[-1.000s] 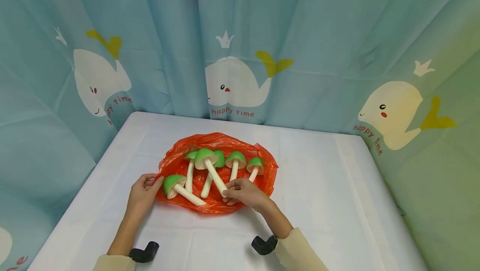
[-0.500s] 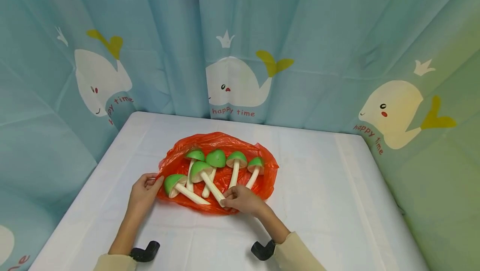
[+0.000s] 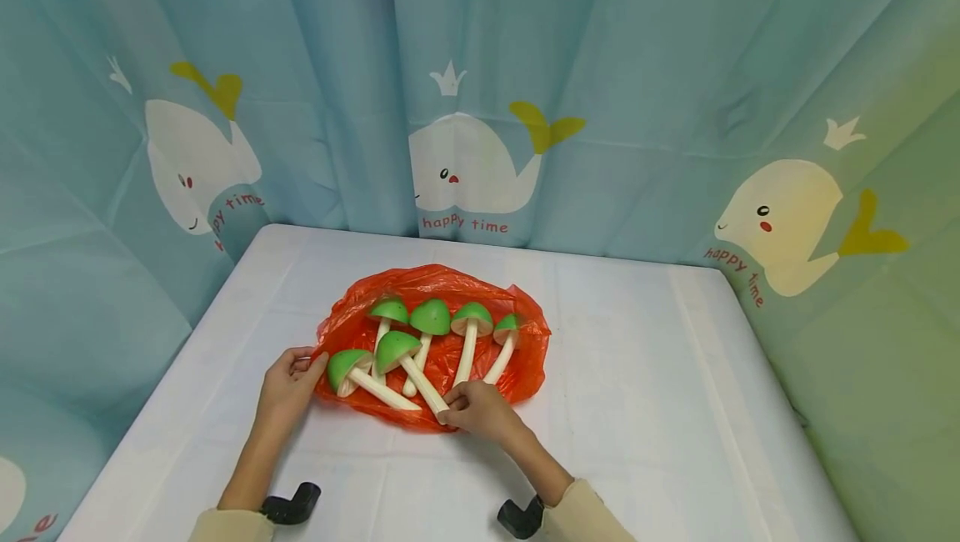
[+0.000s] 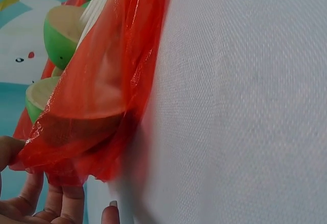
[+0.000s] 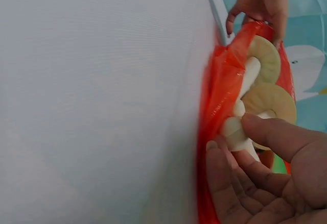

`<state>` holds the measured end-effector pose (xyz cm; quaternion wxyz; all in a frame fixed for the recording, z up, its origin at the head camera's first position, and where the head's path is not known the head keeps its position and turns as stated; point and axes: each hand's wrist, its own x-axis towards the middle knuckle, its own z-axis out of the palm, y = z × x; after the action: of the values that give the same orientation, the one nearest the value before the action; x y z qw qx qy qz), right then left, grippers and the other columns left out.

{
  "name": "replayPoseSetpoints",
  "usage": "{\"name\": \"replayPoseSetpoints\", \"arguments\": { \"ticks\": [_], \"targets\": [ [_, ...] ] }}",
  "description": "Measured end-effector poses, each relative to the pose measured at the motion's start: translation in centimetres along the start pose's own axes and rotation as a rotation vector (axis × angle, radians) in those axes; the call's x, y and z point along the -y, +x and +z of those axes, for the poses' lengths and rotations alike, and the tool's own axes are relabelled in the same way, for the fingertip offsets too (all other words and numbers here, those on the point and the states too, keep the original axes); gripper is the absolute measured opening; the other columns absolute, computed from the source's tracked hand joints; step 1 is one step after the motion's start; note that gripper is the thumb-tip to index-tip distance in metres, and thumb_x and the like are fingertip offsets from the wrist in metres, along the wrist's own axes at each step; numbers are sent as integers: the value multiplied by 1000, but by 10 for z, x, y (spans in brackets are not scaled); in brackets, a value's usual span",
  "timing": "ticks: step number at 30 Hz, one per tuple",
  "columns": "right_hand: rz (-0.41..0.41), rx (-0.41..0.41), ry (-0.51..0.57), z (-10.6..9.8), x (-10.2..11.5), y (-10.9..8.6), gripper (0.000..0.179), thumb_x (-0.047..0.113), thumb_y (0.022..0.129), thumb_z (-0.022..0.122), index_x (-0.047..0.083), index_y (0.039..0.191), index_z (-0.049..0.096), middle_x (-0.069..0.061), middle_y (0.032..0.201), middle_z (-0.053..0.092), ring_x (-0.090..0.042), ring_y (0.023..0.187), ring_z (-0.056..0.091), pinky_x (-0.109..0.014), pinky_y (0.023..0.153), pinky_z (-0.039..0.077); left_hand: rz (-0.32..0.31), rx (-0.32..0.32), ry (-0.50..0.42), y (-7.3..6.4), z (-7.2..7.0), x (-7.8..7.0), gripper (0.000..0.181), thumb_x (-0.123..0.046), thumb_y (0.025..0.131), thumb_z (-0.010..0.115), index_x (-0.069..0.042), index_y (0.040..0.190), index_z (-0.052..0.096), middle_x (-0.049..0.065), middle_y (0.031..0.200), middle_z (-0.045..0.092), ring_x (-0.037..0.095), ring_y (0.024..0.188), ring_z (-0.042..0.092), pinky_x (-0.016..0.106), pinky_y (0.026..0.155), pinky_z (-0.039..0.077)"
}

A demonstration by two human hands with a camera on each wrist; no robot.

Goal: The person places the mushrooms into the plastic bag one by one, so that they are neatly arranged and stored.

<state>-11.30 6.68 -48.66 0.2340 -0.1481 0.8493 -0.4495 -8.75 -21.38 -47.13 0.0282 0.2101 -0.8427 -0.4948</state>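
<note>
My right hand point(image 3: 480, 410) pinches the stem end of a toy mushroom point(image 3: 396, 350) with a green cap and white stem. That mushroom lies at a slant over the near middle of an open red plastic bag point(image 3: 420, 279). My left hand point(image 3: 288, 383) pinches the bag's left rim between thumb and fingers, as the left wrist view shows at the bag edge point(image 4: 56, 157). Inside the bag lie several similar mushrooms, one of them a mushroom point(image 3: 348, 368) near my left hand. In the right wrist view, my thumb and fingers point(image 5: 271, 132) hold the pale stem end point(image 5: 235, 133) beside the bag's near rim.
The bag lies on a table with a white cloth point(image 3: 652, 409). Behind and at both sides hangs a blue-green curtain point(image 3: 645, 67) printed with whales. A black curved piece sits at each wrist, such as the left wrist mount point(image 3: 294, 504).
My right hand has moved toward the near rim and down, bringing the mushroom's cap nearer too, so it lies lower in the bag. My left hand has stayed at the left rim.
</note>
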Motion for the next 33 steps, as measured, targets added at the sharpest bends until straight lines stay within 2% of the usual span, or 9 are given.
{"name": "replayPoseSetpoints", "arguments": {
  "ticks": [9,12,16,19,22,27,30,33],
  "targets": [
    [-84,-107,-53,7,-6,-4,18,16,77,78,3,85,68,6,65,59,-5,55,51,-19,48,44,-6,13,-2,0,-1,2,46,-35,94,54,4,118,51,15,97,56,21,82,50,16,62,44],
    [-111,-140,-107,8,-7,-5,17,16,76,78,4,84,68,7,65,59,-4,55,50,-19,48,43,-5,15,-4,-1,-1,3,46,-35,94,54,5,119,50,16,97,56,22,82,51,15,62,45],
    [-117,-155,-235,7,-6,-6,17,21,78,77,8,81,67,10,63,57,-3,52,47,-19,47,41,-5,16,-2,-1,-1,3,47,-36,95,53,5,119,50,16,97,56,22,82,51,15,62,45],
    [-103,-123,-312,5,-5,-7,18,26,78,77,11,77,67,13,61,55,-2,51,45,-19,47,40,-6,19,-1,0,-1,3,48,-36,95,53,5,119,49,16,98,56,22,83,51,15,62,45],
    [-105,-57,-350,2,-4,-9,18,28,77,78,14,70,68,15,58,53,-1,50,44,-18,46,38,-5,24,-1,-1,-1,3,49,-37,95,53,4,120,49,16,98,56,22,83,51,15,62,45],
    [-166,48,-377,-2,-3,-14,16,29,76,78,18,67,70,18,56,52,2,53,43,-16,49,39,-2,22,1,-1,-1,3,49,-37,94,53,5,120,49,16,98,57,21,82,52,15,62,45],
    [-199,65,-355,-5,-2,-16,11,25,77,77,19,72,70,19,59,52,3,56,45,-15,52,41,-5,22,0,-1,-1,3,49,-37,94,53,5,120,49,16,98,57,21,82,53,14,62,45],
    [-212,39,-314,-7,-1,-17,8,21,79,76,19,75,70,18,62,53,2,58,46,-16,54,42,-8,22,-2,-1,-1,3,50,-39,94,53,4,120,49,17,100,57,22,84,53,14,63,45]
  ]
}}
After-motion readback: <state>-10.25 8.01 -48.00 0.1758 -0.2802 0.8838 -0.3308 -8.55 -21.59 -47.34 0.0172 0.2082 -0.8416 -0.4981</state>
